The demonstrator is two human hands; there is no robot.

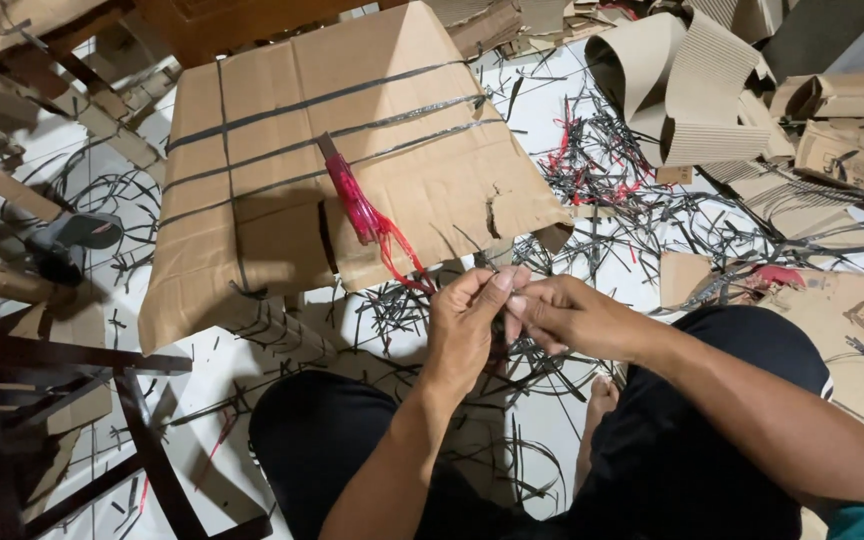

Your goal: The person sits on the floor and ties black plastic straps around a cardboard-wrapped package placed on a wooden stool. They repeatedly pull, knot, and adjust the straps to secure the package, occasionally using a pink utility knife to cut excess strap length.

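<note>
Strapped brown cardboard bundle (342,170) – centre, above hands (512,320)

White floor (282,360) under me, strewn with black strap offcuts (672,215), my strapped cardboard bundle (332,170), rolled corrugated sheet (682,90), flattened boxes (852,130)

Strap end hidden between hands' fingertips (508,290); right elbow cut off at edge.

bundle (342,180) set ahead of hands | cord (377,225) laid over its top, run down to left hand (462,330) | right hand (572,315) touching left | rolls (682,90) placed behind-right | strap offcuts (652,210) scattered on floor between
</note>
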